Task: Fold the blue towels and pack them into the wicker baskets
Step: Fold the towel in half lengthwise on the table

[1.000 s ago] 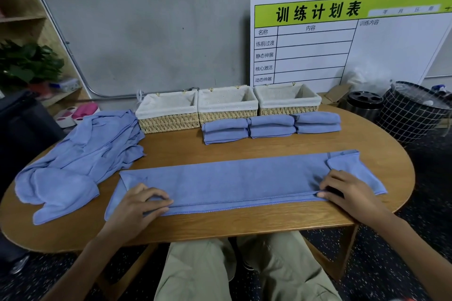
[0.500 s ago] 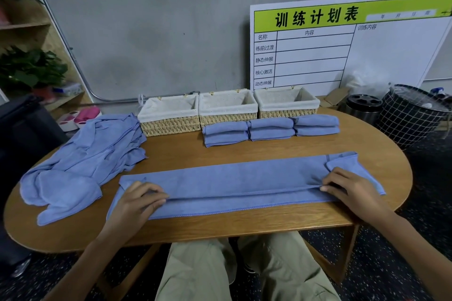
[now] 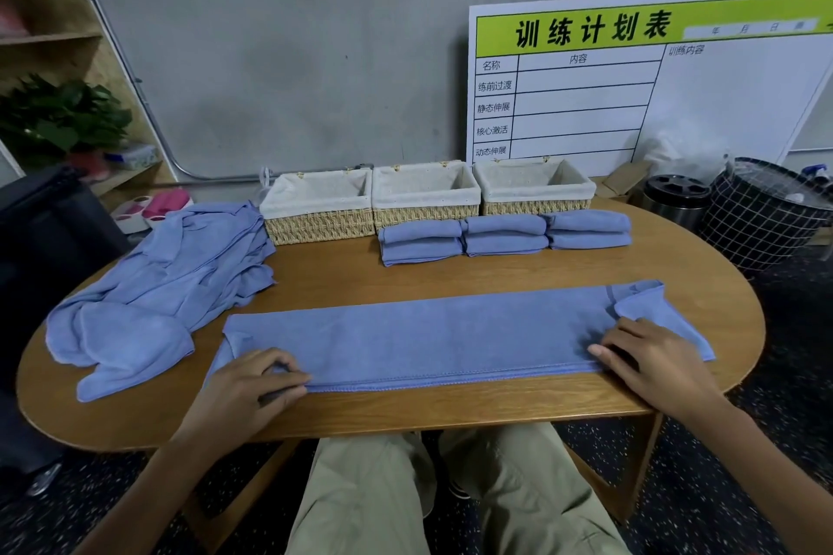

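A long blue towel, folded into a strip, lies along the near edge of the oval wooden counter. The left hand pinches its left end and the right hand holds down its right end, where a corner is turned back. Three cloth-lined wicker baskets sit in a row at the far edge, with three stacks of folded blue towels just before them. A heap of unfolded blue towels sprawls at the left end.
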A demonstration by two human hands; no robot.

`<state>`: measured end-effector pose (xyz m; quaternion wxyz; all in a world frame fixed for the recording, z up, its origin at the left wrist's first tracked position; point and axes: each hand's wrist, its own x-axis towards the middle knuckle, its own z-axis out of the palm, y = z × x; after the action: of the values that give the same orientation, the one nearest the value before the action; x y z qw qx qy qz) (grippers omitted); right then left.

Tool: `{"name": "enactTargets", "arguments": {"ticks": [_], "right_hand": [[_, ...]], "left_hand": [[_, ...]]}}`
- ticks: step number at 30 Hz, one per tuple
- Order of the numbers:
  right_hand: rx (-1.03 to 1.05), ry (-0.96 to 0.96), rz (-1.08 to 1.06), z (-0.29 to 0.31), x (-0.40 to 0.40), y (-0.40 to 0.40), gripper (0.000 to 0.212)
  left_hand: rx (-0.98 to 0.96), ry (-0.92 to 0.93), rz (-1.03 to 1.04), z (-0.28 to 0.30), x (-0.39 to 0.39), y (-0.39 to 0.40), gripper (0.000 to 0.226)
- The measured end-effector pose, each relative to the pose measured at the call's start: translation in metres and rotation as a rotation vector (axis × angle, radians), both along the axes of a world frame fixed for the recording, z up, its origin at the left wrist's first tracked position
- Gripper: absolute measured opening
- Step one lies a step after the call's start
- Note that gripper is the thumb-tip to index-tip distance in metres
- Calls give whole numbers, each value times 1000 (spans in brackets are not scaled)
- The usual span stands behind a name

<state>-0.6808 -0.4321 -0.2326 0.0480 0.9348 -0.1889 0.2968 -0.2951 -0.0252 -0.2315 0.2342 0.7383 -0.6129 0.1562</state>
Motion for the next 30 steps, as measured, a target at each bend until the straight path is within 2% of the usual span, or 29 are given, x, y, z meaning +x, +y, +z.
{"name": "enactTargets", "arguments": {"ticks": [4, 9, 12, 15, 17, 19, 22, 26, 28, 30], "right_hand": [[-65, 12, -134, 0, -3, 0, 46], [-120, 117, -335, 3, -5, 2, 41], [-99, 153, -416, 3, -4, 3, 33], [-106, 115, -358, 8, 9, 9, 32], [-61, 83, -254, 11, 28, 16, 29], [68, 72, -150, 14, 54, 25, 28], [289, 178, -81, 14, 89, 41, 61], [401, 394, -155, 0, 99, 47, 103], [413, 420, -188, -4, 97, 45, 114], [411, 436, -203, -3, 96, 45, 115]], "left_hand": [[4, -17, 123, 3, -5, 7, 34], [66, -21, 238, 4, -6, 11, 36], [21, 51, 290, 12, -6, -1, 44], [107, 212, 338, 14, 4, -27, 70], [299, 253, 380, 4, 8, -41, 95], [492, 228, 428, -5, 9, -48, 110], [593, 220, 448, -5, 8, -48, 113], [633, 200, 462, -2, 10, -42, 112], [637, 208, 476, -3, 18, -34, 111], [655, 216, 499, -1, 25, -26, 109]]}}
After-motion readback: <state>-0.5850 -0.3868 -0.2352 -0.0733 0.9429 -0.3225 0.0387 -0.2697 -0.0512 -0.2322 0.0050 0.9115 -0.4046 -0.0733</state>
